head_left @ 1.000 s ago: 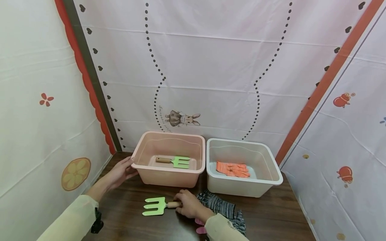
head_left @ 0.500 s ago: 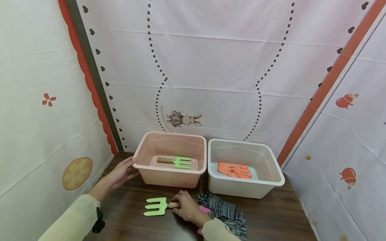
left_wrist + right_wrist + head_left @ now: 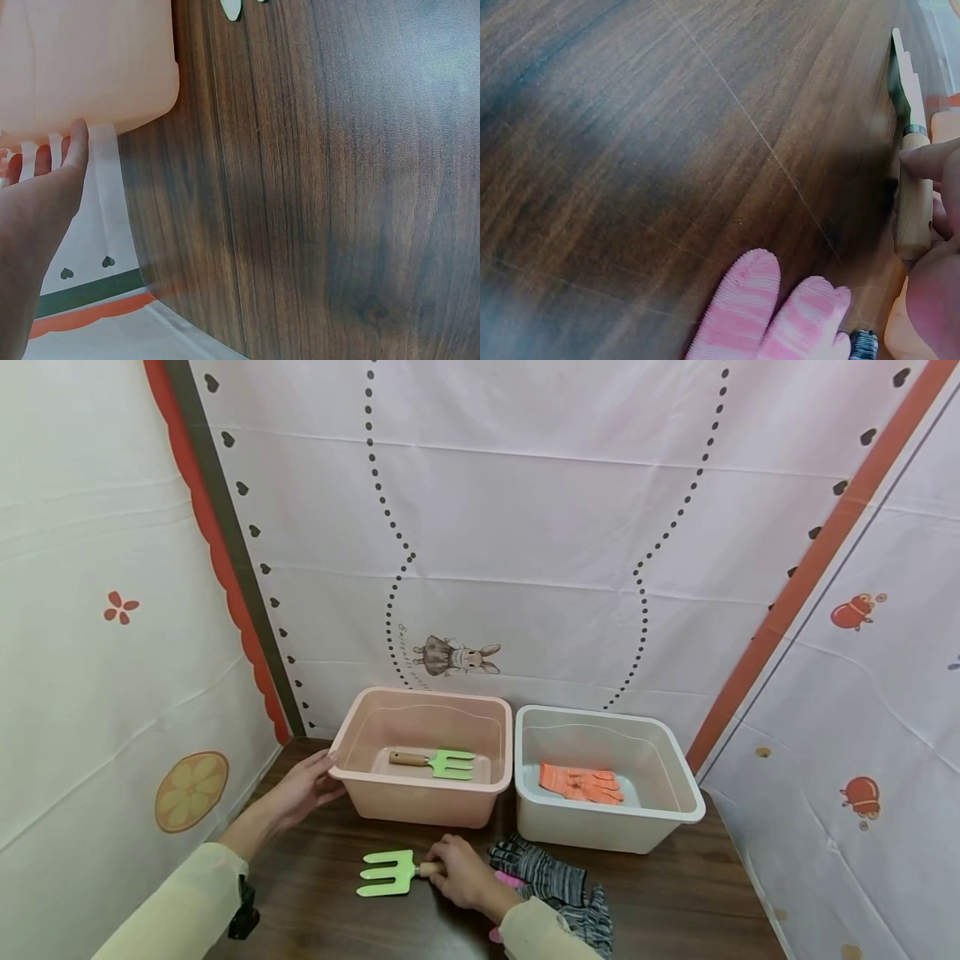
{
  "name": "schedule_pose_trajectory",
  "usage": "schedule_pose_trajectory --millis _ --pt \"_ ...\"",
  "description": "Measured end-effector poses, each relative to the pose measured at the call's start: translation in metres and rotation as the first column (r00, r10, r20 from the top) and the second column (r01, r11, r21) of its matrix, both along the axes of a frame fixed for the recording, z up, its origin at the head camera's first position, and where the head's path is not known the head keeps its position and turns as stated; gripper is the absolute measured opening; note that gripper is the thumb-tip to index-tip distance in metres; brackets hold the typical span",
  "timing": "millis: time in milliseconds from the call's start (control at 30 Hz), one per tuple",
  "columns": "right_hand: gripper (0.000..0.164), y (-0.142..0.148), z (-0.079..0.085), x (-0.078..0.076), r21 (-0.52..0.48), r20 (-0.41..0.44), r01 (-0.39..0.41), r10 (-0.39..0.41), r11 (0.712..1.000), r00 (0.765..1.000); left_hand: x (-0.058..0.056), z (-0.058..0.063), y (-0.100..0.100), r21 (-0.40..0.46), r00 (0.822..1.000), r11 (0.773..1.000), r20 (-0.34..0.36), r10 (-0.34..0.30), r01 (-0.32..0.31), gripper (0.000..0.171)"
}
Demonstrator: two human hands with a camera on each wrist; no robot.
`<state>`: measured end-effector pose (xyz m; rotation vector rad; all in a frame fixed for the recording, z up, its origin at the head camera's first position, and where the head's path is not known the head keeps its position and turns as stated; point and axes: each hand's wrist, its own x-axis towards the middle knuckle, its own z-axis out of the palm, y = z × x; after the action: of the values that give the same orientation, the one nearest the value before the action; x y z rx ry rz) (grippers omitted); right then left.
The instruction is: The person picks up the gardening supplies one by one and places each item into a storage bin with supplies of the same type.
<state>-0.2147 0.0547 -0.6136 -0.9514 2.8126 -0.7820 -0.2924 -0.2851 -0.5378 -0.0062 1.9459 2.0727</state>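
Observation:
Between its thumb and fingers, my right hand point(image 3: 467, 872) pinches the wooden handle point(image 3: 913, 202) of a garden hand fork point(image 3: 390, 872) with green tines pointing left. Whether the fork rests on the table or is slightly raised I cannot tell. My left hand point(image 3: 303, 787) touches the left side of the pink bin point(image 3: 420, 802), near its front corner; the left wrist view shows the fingers point(image 3: 77, 150) fairly straight against it. Inside that bin lies a smaller-looking green fork point(image 3: 450, 764). Grey-black knit gloves point(image 3: 551, 872) and a pink glove point(image 3: 742, 307) lie beside my right wrist, partly hidden by it.
A white bin point(image 3: 600, 831) stands right of the pink one, holding an orange glove point(image 3: 581, 782). Both bins back onto a printed cloth point(image 3: 525, 527) that also hangs at the left and right. Everything stands on a dark wooden table point(image 3: 315, 902).
My right hand has shifted slightly left along the fork's handle, covering more of it and exposing more of the pink glove. My left hand and the bins stay put; the head view shifted slightly.

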Motion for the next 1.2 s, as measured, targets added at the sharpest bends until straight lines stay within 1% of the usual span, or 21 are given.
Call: schedule_pose_trajectory --millis 133,233,300,400,467,567,667,933,1067,1200 --pt "0.02 0.0 0.002 0.0 0.04 -0.018 -0.026 0.027 0.999 0.999 -0.001 -0.001 -0.002 -0.004 1.0 1.0 0.0 -0.004 0.004 0.072" --pt "0.022 0.0 0.003 0.0 0.065 -0.047 -0.052 0.055 0.997 0.997 -0.002 -0.002 -0.004 -0.009 1.0 1.0 -0.002 -0.007 0.007 0.072" --pt "0.022 0.0 0.004 0.001 0.074 -0.069 -0.061 0.066 0.995 0.995 -0.002 -0.003 -0.005 -0.011 1.0 1.0 -0.004 -0.008 0.008 0.073" --pt "0.02 0.0 0.005 0.002 0.061 -0.089 -0.063 0.068 0.996 0.994 -0.002 -0.004 -0.006 -0.014 1.0 1.0 0.0 -0.005 0.005 0.073" --pt "0.019 0.001 0.006 0.002 0.047 -0.076 -0.058 0.061 0.997 0.995 -0.002 -0.004 -0.005 -0.015 1.0 1.0 0.003 -0.006 0.006 0.073" --pt "0.019 0.002 0.007 0.003 0.029 -0.03 -0.049 0.05 0.998 0.998 -0.001 -0.004 -0.004 -0.015 1.0 1.0 0.011 0.001 -0.001 0.072" --pt "0.019 0.002 0.007 0.003 0.021 0.0 -0.037 0.037 0.999 0.999 0.0 -0.003 -0.001 -0.025 1.0 1.0 0.003 -0.006 0.006 0.072" --pt "0.018 0.006 0.011 0.004 -0.015 0.021 -0.024 0.024 1.0 0.999 0.001 -0.003 0.0 -0.018 1.0 1.0 0.006 -0.002 0.002 0.073" --pt "0.016 0.009 0.018 0.007 -0.038 0.008 -0.028 0.028 0.999 1.0 0.0 -0.001 -0.001 -0.002 1.0 1.0 0.015 -0.004 0.004 0.076" --pt "0.016 0.015 0.025 0.012 -0.064 -0.002 -0.032 0.031 0.997 1.0 0.0 0.0 0.0 -0.007 1.0 1.0 0.024 -0.004 0.004 0.076"
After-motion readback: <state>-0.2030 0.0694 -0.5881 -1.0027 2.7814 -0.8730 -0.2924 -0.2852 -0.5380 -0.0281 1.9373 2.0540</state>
